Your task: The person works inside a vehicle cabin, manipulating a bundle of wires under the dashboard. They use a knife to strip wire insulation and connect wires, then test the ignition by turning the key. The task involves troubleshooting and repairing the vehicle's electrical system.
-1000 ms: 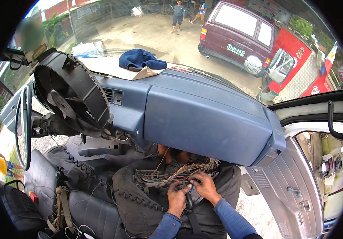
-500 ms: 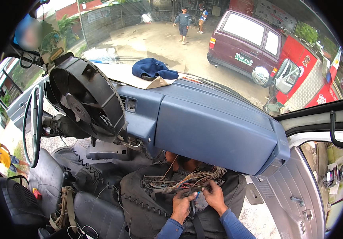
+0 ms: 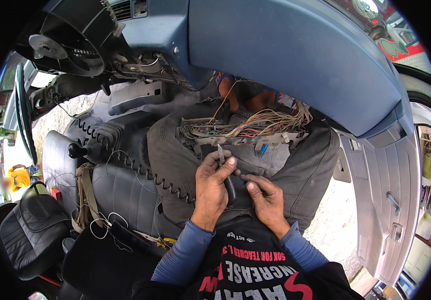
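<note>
Gripping a small tool (image 3: 221, 153), left hand (image 3: 211, 186) nears wire bundle (image 3: 248, 127); right hand (image 3: 264, 197) pinched beside it.

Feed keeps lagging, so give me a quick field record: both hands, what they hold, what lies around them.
left hand: grips a small metal-tipped tool, tip up
right hand: fingers pinched beside the left hand; what it pinches is too small to tell
wire bundle: multicoloured, spread across the lap under the blue dashboard
coiled cord: runs over the seat to the person's left
fan: black, upper left
</note>
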`<state>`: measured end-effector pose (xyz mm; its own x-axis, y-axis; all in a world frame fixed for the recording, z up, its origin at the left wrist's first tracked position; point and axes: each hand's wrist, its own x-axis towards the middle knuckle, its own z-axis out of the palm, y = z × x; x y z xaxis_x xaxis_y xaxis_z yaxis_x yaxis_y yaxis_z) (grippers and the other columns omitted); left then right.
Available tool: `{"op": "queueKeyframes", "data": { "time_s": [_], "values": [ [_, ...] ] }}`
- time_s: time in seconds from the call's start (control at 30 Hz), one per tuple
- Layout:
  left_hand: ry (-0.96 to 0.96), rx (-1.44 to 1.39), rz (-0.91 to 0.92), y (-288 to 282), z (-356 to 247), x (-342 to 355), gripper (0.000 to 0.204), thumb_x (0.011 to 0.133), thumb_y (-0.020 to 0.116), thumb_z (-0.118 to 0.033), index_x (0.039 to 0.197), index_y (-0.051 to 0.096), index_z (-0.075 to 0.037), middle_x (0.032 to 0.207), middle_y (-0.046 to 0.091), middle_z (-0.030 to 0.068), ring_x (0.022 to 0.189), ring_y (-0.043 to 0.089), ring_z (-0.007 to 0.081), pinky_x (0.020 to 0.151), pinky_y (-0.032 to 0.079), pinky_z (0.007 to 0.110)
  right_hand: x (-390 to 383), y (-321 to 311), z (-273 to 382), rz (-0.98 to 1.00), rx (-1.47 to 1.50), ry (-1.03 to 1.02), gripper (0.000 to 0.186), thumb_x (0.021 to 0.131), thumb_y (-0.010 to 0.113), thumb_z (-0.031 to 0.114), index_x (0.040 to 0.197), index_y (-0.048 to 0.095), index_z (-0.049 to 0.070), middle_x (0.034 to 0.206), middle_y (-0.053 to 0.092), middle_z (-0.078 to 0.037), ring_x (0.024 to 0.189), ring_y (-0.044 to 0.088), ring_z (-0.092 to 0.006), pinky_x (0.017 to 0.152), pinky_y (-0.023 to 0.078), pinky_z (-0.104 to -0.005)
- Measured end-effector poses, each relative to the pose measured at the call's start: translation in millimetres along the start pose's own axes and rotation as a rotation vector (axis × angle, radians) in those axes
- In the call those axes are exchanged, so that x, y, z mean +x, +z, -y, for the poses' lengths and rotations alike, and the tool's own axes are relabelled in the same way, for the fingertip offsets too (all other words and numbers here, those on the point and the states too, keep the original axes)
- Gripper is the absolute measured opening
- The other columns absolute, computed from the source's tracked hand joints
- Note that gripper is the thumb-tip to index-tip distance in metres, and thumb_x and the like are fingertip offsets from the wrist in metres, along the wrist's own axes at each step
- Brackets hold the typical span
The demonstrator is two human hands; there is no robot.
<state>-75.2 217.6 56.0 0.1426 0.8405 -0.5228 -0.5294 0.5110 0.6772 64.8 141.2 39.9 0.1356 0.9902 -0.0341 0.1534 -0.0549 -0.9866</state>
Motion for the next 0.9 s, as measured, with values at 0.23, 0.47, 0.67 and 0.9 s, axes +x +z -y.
{"op": "queueKeyframes", "data": {
  "time_s": [0.23, 0.47, 0.67, 0.9],
  "values": [
    [-0.105, 0.020, -0.005, 24, 34, 9, 0.021, 0.098, 0.072, -0.006, 0.118, 0.064, -0.002, 0.104, 0.066, 0.0036, 0.092, 0.065, 0.0133, 0.080, 0.055, 0.026, 2, -6, -2, -0.096, 0.318, 0.427, 0.043, 0.088, 0.085, 0.005, 0.126, 0.066, -0.006, 0.096, 0.071, 0.000, 0.067, 0.044, 0.0036, 0.054, 0.034, -0.0167],
    [0.054, 0.642, 0.051, 21, -26, 50, 0.034, 0.096, 0.076, -0.009, 0.126, 0.066, 0.003, 0.111, 0.070, 0.0072, 0.108, 0.064, 0.0128, 0.097, 0.050, 0.027, 6, -17, -19, -0.269, 0.616, 0.630, 0.031, 0.094, 0.075, -0.002, 0.122, 0.065, -0.010, 0.088, 0.069, -0.002, 0.076, 0.059, -0.0024, 0.065, 0.045, -0.0168],
    [0.463, 1.668, 0.340, 30, -42, 124, 0.030, 0.091, 0.078, -0.019, 0.116, 0.074, -0.003, 0.114, 0.074, 0.0144, 0.107, 0.067, 0.0320, 0.096, 0.051, 0.041, 9, -20, -28, -0.215, 0.549, 0.656, 0.028, 0.095, 0.075, -0.001, 0.120, 0.066, -0.008, 0.080, 0.063, 0.003, 0.068, 0.051, 0.0001, 0.061, 0.039, -0.0169],
    [0.297, 1.791, 0.496, 31, -36, 158, 0.024, 0.093, 0.073, -0.022, 0.108, 0.075, -0.003, 0.101, 0.074, 0.0175, 0.075, 0.068, 0.0370, 0.071, 0.053, 0.044, 9, -23, -29, -0.205, 0.571, 0.655, 0.028, 0.094, 0.076, -0.003, 0.120, 0.067, -0.007, 0.076, 0.060, 0.005, 0.063, 0.043, 0.0016, 0.055, 0.031, -0.0190]
  ]
}}
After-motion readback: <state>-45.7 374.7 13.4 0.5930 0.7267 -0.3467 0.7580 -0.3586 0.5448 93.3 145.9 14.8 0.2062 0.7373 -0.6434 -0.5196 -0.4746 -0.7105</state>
